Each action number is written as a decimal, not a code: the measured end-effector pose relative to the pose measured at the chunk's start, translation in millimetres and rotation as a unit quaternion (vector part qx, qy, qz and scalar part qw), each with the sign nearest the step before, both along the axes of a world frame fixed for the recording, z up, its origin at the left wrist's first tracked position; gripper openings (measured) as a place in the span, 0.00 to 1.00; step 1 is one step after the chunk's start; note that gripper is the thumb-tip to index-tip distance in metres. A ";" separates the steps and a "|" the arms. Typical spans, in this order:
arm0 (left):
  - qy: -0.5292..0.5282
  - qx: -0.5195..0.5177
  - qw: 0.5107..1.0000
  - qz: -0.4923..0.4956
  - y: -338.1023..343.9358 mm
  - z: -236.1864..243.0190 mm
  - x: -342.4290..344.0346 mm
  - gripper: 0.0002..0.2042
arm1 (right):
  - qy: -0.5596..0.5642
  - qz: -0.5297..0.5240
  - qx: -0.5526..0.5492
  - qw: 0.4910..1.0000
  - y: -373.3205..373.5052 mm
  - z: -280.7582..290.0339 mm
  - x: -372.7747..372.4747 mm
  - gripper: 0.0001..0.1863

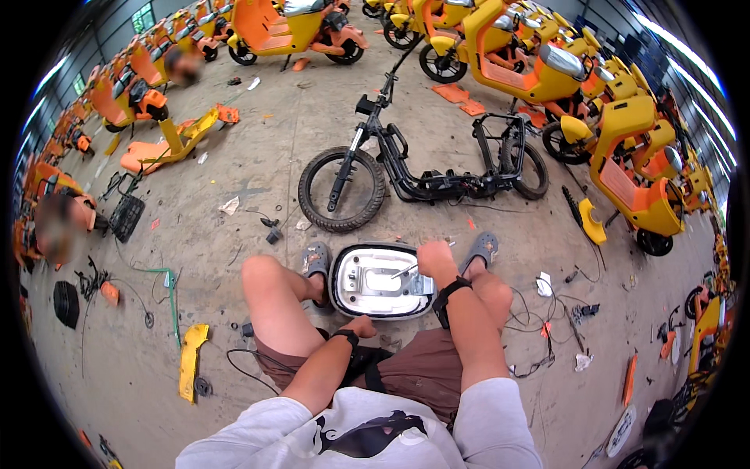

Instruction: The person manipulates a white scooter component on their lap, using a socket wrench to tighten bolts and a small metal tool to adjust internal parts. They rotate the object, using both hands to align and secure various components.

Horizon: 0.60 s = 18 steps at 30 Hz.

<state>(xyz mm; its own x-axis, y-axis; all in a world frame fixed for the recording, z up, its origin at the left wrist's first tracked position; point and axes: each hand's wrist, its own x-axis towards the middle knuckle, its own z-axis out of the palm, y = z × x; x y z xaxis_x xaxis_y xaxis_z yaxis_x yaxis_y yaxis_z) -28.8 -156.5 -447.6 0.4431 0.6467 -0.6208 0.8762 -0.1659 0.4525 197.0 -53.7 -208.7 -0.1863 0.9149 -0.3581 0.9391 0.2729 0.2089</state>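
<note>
Between my feet lies an upturned scooter seat (367, 259), its white underside framed by a dark rim. A metal hinge plate (422, 287) is at its right end. My right hand (436, 259) is closed around a slim metal tool (402, 272); its shaft slants down and left over the underside, and a short end shows above the fist. The tool's exact kind is not clear. My left hand (362, 326) is at the seat's near edge with curled fingers; whatever they hold, if anything, is hidden.
Beyond the seat stands a stripped black scooter frame (437, 184) with wheels on. Yellow scooters (637, 164) line the right and back. A yellow panel (192, 363), a green strip (172, 305) and loose cables (547, 356) lie on the floor. Two blurred figures are at left.
</note>
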 end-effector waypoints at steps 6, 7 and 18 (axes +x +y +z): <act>-0.043 0.026 0.991 0.121 19.0 33.1 2.2 0.19 | 0.034 -0.010 0.016 0.999 2.4 -13.4 9.4 0.12; -0.055 0.035 0.989 0.136 18.8 27.8 2.7 0.19 | 0.040 -0.006 0.026 0.999 1.6 -13.9 11.8 0.12; -0.163 0.025 0.971 0.172 16.5 62.1 78.1 0.19 | 0.057 -0.029 0.004 0.998 -7.4 -6.0 12.4 0.13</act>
<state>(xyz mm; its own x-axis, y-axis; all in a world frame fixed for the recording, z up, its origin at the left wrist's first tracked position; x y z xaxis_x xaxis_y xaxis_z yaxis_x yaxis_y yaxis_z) 49.3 -140.0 -385.5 0.3633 0.8169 -0.4479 0.6945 0.0830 0.7147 209.4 -61.1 -214.8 -0.1718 0.9280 -0.3305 0.9710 0.2160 0.1020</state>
